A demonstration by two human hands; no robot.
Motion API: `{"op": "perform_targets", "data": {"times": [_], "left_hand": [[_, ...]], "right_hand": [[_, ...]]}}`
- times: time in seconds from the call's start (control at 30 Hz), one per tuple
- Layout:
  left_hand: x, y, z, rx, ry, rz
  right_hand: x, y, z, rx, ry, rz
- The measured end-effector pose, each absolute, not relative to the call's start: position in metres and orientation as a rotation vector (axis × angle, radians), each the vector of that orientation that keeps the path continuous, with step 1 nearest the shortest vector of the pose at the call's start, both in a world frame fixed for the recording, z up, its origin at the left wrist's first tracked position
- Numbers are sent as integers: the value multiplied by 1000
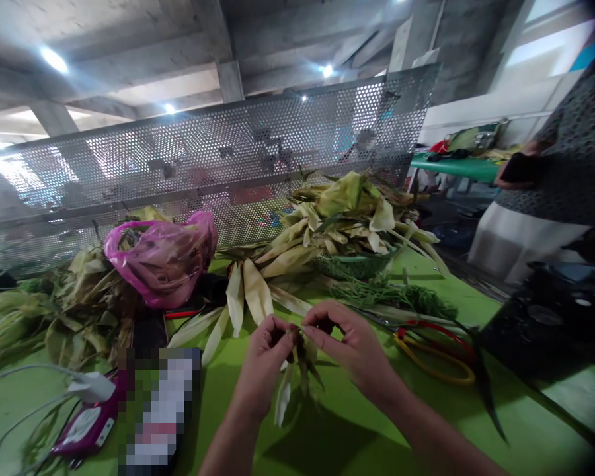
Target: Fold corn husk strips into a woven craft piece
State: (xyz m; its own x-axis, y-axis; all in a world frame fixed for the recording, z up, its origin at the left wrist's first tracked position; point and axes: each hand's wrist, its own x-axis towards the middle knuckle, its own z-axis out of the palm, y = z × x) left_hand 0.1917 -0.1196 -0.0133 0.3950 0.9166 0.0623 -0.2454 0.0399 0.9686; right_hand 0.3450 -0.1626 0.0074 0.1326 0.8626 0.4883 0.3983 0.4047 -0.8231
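My left hand (270, 354) pinches the top of a small bundle of corn husk strips (302, 370) above the green table. Its loose ends hang down, one pale strip lower than the others. Close beside it, my right hand (344, 340) has thumb and forefinger pressed together at the bundle's upper end; what lies between those fingertips is too small to make out. Behind the hands, pale corn husks (258, 291) fan out over the table toward a large heap of husks (347, 211) in a green basket (352, 266).
Red-and-yellow-handled scissors (436, 357) lie at right, near green string (406, 297). Left are a pink plastic bag (163, 258), dried husks (84, 304), a purple power strip (92, 420) and a blurred phone-like object (161, 410). A perforated metal screen (218, 165) stands behind; a person (550, 165) stands at right.
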Motion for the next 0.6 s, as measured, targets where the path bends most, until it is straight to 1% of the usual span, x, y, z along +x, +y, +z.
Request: {"op": "perform_targets", "data": {"times": [0.3,0.6], "left_hand": [[189,-119,-16,1098,708,999],[187,-115,-13,1108,723,1036]], "right_hand": [[341,-163,7,-1160,-1436,700],[343,-160,0,-1136,-1715,410]]}}
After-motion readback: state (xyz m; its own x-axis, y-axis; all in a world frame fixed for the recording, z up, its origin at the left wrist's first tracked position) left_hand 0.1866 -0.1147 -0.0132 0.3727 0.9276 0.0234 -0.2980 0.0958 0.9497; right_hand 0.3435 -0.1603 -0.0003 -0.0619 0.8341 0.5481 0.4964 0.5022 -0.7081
